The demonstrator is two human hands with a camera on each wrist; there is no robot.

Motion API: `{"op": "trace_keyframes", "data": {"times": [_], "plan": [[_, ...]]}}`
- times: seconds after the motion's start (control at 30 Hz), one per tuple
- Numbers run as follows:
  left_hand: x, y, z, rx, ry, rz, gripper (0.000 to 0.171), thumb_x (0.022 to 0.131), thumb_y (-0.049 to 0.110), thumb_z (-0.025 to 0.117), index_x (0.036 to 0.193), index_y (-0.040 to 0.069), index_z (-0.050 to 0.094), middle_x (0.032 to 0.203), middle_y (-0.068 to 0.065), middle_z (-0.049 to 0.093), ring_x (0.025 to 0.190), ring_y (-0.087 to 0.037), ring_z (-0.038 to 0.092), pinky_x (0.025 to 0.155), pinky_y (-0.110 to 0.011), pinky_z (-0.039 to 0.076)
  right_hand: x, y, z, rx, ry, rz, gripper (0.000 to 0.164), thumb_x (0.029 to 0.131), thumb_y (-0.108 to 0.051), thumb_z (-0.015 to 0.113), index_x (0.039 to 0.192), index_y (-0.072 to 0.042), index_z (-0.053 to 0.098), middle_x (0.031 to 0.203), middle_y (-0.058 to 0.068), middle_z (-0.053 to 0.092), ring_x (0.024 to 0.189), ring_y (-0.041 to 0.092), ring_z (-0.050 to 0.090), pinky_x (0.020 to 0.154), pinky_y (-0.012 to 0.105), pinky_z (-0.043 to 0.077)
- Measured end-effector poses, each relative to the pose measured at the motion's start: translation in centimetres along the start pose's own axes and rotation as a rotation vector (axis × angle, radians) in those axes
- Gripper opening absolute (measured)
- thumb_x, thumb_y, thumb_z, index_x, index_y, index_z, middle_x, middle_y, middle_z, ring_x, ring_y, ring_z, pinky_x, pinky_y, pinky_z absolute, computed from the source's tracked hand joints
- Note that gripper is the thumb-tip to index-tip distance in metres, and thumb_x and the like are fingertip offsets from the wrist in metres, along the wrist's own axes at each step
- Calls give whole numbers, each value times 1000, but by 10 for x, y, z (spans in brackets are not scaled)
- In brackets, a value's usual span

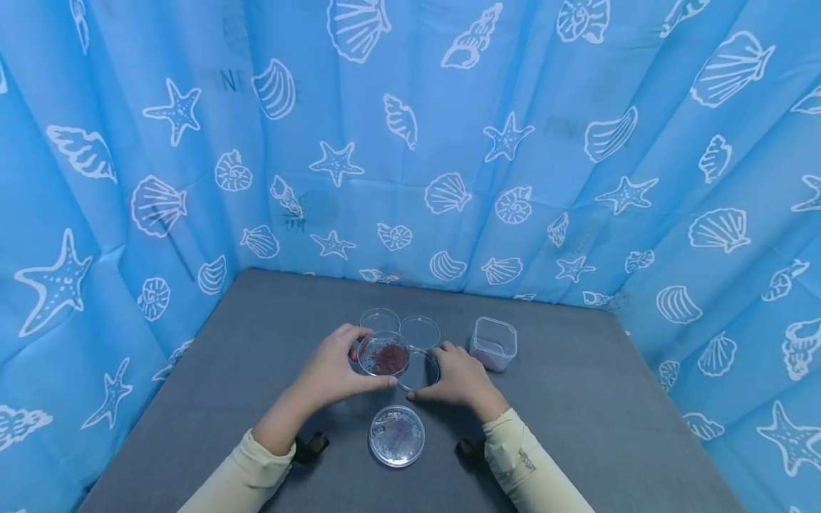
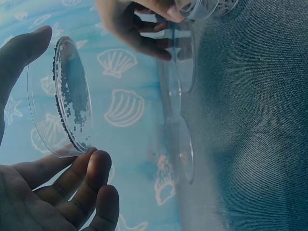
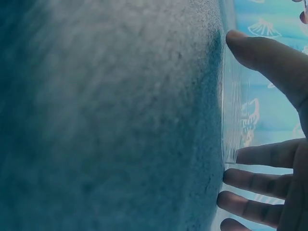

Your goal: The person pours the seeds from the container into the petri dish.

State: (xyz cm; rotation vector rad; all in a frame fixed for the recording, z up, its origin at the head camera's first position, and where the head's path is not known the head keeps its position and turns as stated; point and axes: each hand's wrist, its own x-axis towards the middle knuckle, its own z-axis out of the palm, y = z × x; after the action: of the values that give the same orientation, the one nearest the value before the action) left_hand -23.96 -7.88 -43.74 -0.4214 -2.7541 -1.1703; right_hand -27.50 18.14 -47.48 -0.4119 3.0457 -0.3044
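Observation:
My left hand (image 1: 335, 363) holds a clear petri dish (image 1: 390, 358) by its rim, thumb on one side and fingers on the other. Dark reddish granules lie in that dish. In the left wrist view the raised dish (image 2: 74, 94) stands apart from the table, with the granules gathered along its lower face. To the right, my right hand (image 1: 465, 377) grips a clear, shallow dish (image 1: 423, 370) on the table. The right wrist view has the thumb and fingers at opposite ends of this dish (image 3: 232, 110). Nearer me sits another petri dish (image 1: 396, 436) with pale, pinkish contents.
Two clear round dishes or lids (image 1: 380, 320) (image 1: 420, 331) lie behind the hands on the grey tabletop (image 1: 288, 306). A square plastic tub (image 1: 495, 342) with some reddish stuff at its bottom stands right of my right hand. A shell-patterned blue curtain (image 1: 410, 164) encloses the table.

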Motion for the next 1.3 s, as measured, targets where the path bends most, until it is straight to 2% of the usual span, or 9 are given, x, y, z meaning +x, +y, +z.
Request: {"op": "trace_keyframes", "data": {"times": [0.1,0.4,0.53,0.67,0.87,1.07,1.17,1.3], "plan": [[0,-1,0,-2,-5,0,95,55,74,81,131,22,58,102,5,56,82,-13,50,63,-30,44,1,-1,0,9,4,-1,100,59,-80,73,133,-14,60,131,12,58,115,32,58,90,55,50],[-1,-6,0,-12,1,-36,95,54,75,81,131,23,58,104,5,56,83,-12,50,63,-30,44,5,0,0,18,23,-33,93,59,-75,77,128,-14,64,122,6,64,105,25,63,84,47,53],[-1,-7,-1,-11,-4,-34,95,55,74,81,131,23,58,104,5,56,83,-12,51,63,-30,44,5,0,-1,41,37,-53,94,61,-74,77,133,-16,60,126,7,63,110,26,63,86,48,53],[-1,-8,-1,-10,-4,-29,96,55,75,80,132,22,58,106,6,56,83,-11,51,64,-30,44,4,1,-1,46,81,-86,96,62,-74,76,138,-20,55,129,4,62,111,24,63,87,47,53],[0,-8,0,-10,-11,-29,98,54,77,79,132,21,58,104,5,56,82,-12,50,64,-30,44,1,3,-5,58,187,-118,92,64,-73,75,138,-22,55,124,1,65,103,19,64,80,42,54],[0,-8,2,-6,-12,-31,99,55,77,78,133,21,57,106,5,56,82,-12,50,64,-30,43,-3,7,-10,142,258,-133,90,64,-72,76,138,-26,54,117,0,66,99,16,64,76,37,53],[0,-9,3,1,-13,-34,99,55,78,78,133,21,57,106,6,56,82,-12,50,64,-30,44,-4,10,-12,199,282,-138,91,64,-72,76,139,-26,52,123,-1,64,104,18,64,80,38,53],[-1,-9,5,3,-14,-37,100,54,79,78,133,22,57,105,6,56,82,-12,50,64,-30,44,-5,13,-14,335,333,-163,91,64,-67,80,137,-19,51,127,-1,60,111,20,61,90,40,52]]}}
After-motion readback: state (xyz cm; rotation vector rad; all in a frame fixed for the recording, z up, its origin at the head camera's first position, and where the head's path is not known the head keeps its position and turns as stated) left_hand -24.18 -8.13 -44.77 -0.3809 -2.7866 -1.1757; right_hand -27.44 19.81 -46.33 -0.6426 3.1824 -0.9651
